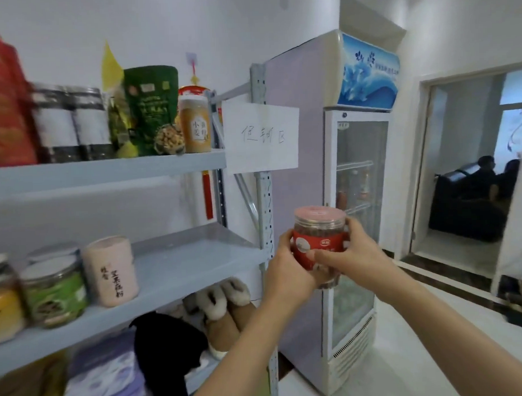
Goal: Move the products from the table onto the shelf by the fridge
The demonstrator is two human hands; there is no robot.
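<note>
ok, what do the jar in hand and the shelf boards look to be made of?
Jar: likely clear plastic, glossy. The contents show through the wall above the red label, and the lid is pale pink and matte.
Shelf boards: probably painted sheet metal, with a smooth grey-blue coat and a folded front lip. They are hung on a perforated upright.

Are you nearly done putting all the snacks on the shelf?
Partly. The pink tub and green jar already stand on the shelf. The left hand and right hand hold a red jar in front of the fridge, not yet set down. There is bare room beside the tub. The table is out of view, so I cannot tell how much remains.
</note>
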